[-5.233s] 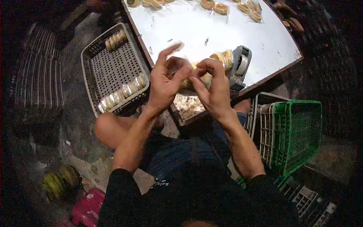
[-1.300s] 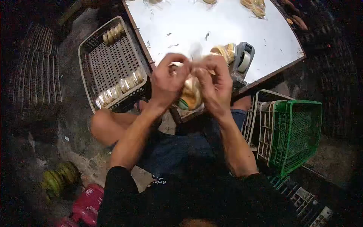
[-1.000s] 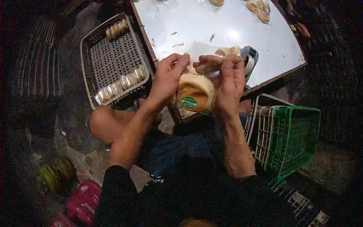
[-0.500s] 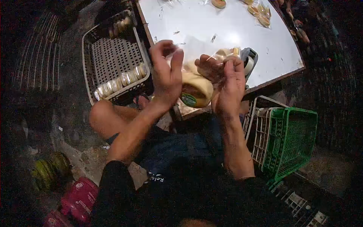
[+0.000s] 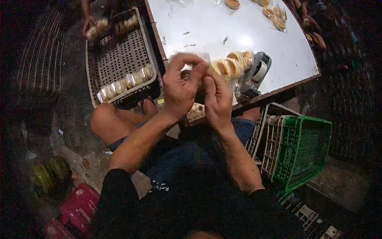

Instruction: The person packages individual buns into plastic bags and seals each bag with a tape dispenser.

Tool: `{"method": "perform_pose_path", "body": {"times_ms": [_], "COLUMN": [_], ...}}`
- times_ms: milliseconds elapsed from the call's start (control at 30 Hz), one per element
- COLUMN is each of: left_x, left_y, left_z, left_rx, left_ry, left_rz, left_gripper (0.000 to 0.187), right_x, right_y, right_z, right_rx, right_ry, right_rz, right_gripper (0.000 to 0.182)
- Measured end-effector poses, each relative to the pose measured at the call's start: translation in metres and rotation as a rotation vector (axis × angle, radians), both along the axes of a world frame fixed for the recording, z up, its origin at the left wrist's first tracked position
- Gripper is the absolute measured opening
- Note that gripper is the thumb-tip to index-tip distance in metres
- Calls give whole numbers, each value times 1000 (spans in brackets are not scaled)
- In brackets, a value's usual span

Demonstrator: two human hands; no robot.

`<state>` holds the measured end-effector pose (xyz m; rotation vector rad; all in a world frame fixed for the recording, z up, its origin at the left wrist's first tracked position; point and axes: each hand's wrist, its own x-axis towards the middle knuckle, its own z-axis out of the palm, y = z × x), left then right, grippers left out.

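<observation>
My left hand and my right hand meet over the table's near edge, fingers and thumbs pinched together. Between them is a clear plastic bag, of which only a bit shows above the fingers. The bun with the green label is mostly hidden behind my hands. Just beyond my right hand, a row of pale buns in clear wrapping lies on the white table. To the right of this row stands a tape dispenser with a roll of tape.
On the left, a crate holds rows of wrapped buns. A co-worker's hand holds wrapped buns at its far corner. Green and white crates stand at the right. More bagged buns lie at the table's far side.
My hands have come together, with the right hand moving left and the bun dropping from sight behind them. A co-worker's hand with wrapped buns has appeared at the left crate.
</observation>
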<state>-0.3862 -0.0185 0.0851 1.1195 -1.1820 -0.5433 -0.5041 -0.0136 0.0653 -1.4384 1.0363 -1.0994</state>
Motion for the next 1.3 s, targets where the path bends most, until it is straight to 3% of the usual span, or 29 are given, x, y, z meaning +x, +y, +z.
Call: {"method": "perform_pose_path", "body": {"times_ms": [67, 100, 133, 167, 233, 333, 433, 467, 500, 567, 633, 700, 733, 767, 833, 867, 933, 967, 1033, 1067, 1100, 1167, 1200, 1300], "left_x": [10, 14, 18, 20, 15, 17, 15, 9, 8, 11, 10, 9, 14, 11, 1, -8, -18, -23, -28, -26, -23, -17, -17, -20], "left_y": [-16, -14, -12, -12, -8, 0, -1, -5, -10, -6, -3, -3, -11, -6, -1, -3, 4, 4, 3, 4, 2, -3, -5, -7], "left_z": [-9, -12, -11, -9, 0, 9, 4, 0, -12, -7, 0, 1, -4, -8, -7, -18, -20, -20, -26, -23, -19, -30, -38, -41], "left_rx": [-191, -61, 67, 192, 234, 253, 165, 131, 82, 328, 370, 388, 210, 151, 0, 118, 227, 275, 182, 203, 211, 207, 213, 240], "left_ry": [-107, 13, 134, 251, 304, 296, 266, 161, 66, 224, 287, 234, -179, -282, -487, -36, 361, 561, 625, 612, 601, 554, 519, 444], "left_rz": [-58, -160, -263, -368, -365, -378, -376, -282, -296, -391, -349, -399, -373, -251, 7, -110, -133, -142, -181, -188, -194, -202, -201, -154], "left_gripper": [14, 14, 14, 14, 36, 68, 70, 74, 73, 70, 50, 37, 19, 17, 15, 16, 17, 19, 26, 26, 27, 27, 27, 26], "right_x": [-8, -11, -13, -11, -7, -14, -19, -22, -24, -18, -26, -29, -31, -33, -32, -28, -13, -7, -14, -33, -65, -130, -149, -158], "right_y": [-15, -21, -23, -23, -19, -21, -19, -22, -27, -19, -23, -29, -33, -37, -36, -32, -17, -9, -7, -13, -23, -34, -40, -55], "right_z": [5, 9, 17, 24, 34, 39, 19, 12, 10, 21, 16, 14, 13, 13, 8, 7, 9, 12, 19, 16, -7, -61, -88, -117], "right_rx": [-452, -677, -743, -623, -383, -345, -322, -369, -426, -279, -612, -763, -837, -767, -487, -309, 52, 38, 16, -93, -191, -123, -13, 160], "right_ry": [279, 422, 535, 416, 179, 233, 216, 230, 243, 173, 444, 446, 450, 485, 217, 79, -191, -348, -496, -439, -175, 445, 518, 364], "right_rz": [-44, -66, -124, -121, -110, -66, -108, -105, -104, -112, -98, -184, -226, -204, -137, -183, -277, -339, -424, -450, -596, -754, -791, -855], "right_gripper": [23, 19, 13, 12, 11, 16, 16, 15, 15, 18, 19, 17, 16, 12, 7, 6, 6, 20, 35, 41, 41, 54, 53, 46]}}
